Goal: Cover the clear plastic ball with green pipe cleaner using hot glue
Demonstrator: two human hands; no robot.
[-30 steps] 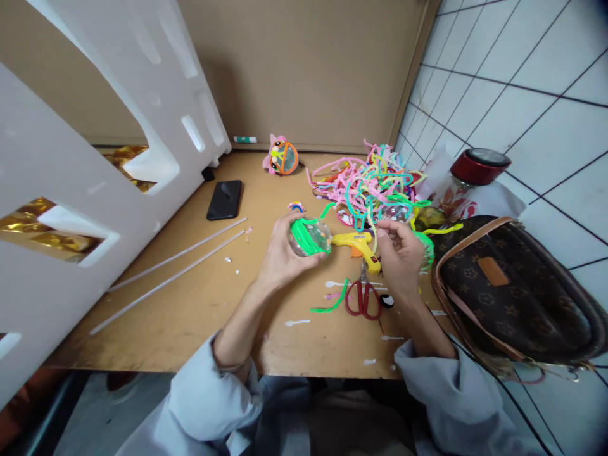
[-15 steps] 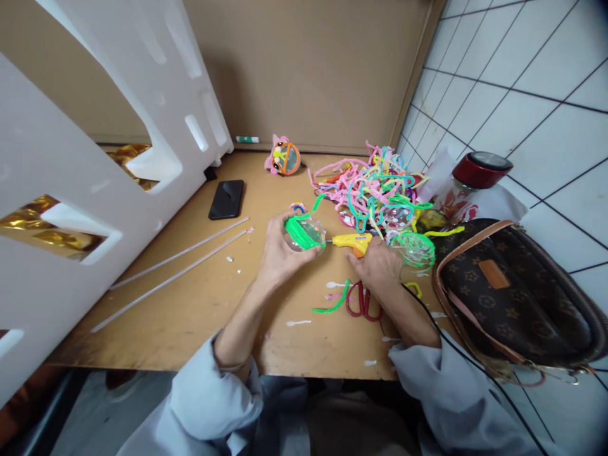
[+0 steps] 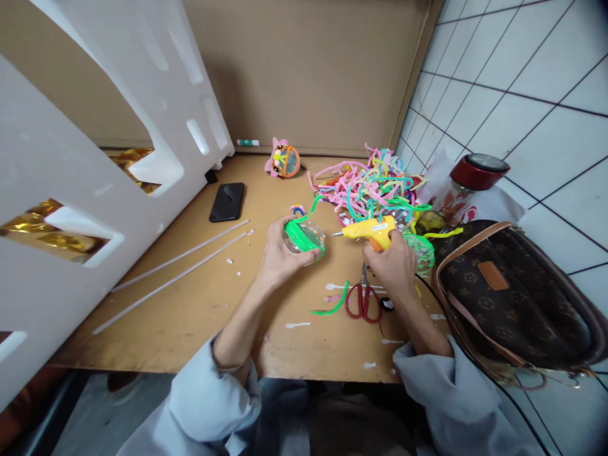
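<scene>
My left hand (image 3: 280,254) is closed around a clear plastic ball (image 3: 313,235). A bright green pipe cleaner (image 3: 297,236) wraps across the ball, and its loose end sticks up at the far side. In my right hand (image 3: 393,256) is a yellow glue gun (image 3: 370,229), its metal nozzle pointing left at the ball with a small gap between them. The gun's black cord runs back along my right forearm. Below the gun lie red-handled scissors (image 3: 363,305), and a cut piece of green pipe cleaner (image 3: 335,308) rests beside them.
Tangled pipe cleaners (image 3: 368,183) are heaped at the back right, near a red-lidded bottle (image 3: 479,172) and a brown bag (image 3: 513,285). A phone (image 3: 227,201), two thin sticks (image 3: 180,269) and a decorated ball (image 3: 286,159) lie farther left. A white plastic panel (image 3: 156,95) stands at left.
My right hand has drawn the glue gun back to the right and raised it, so the nozzle is now apart from the ball. My left hand holds the ball almost still.
</scene>
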